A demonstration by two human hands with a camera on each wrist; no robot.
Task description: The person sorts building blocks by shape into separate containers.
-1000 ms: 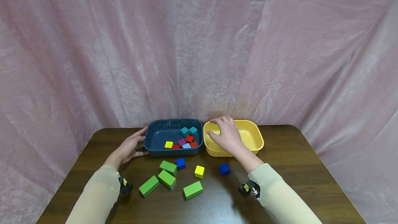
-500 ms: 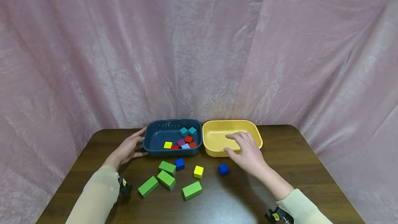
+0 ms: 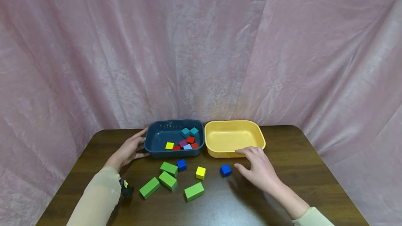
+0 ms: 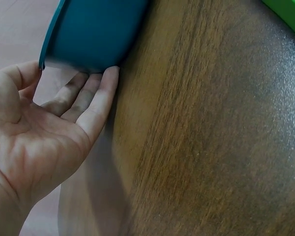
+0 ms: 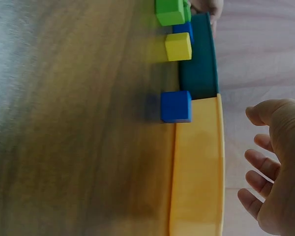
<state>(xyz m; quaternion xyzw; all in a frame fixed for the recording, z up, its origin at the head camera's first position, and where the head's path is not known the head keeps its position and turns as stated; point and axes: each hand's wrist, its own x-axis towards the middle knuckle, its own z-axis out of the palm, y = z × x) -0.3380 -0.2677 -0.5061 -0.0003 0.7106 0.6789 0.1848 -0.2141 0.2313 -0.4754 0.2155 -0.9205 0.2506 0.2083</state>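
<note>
My left hand (image 3: pixel 128 151) rests against the left end of a dark blue bin (image 3: pixel 176 153). In the left wrist view its fingers (image 4: pixel 97 101) lie fairly straight along the bin's side, with the thumb at the rim. Inside the bin are several small cubes, among them a yellow cube (image 3: pixel 169 146) and a teal cube (image 3: pixel 194 131). My right hand (image 3: pixel 260 167) holds nothing and hovers over the table, fingers spread and thumb apart. It is just right of a blue cube (image 3: pixel 225 170) and before the front rim of a yellow bin (image 3: pixel 263 138).
Several green blocks (image 3: pixel 194 191) lie on the wooden table (image 3: pixel 226 205) at the front left. Another blue cube (image 3: pixel 181 165) and a yellow cube (image 3: pixel 200 173) stand before the bins. Behind the table hangs a pink curtain (image 3: pixel 201 51).
My right hand has moved from above the yellow bin back toward the front right, down near the right-hand blue cube. The left hand stays at the dark blue bin.
</note>
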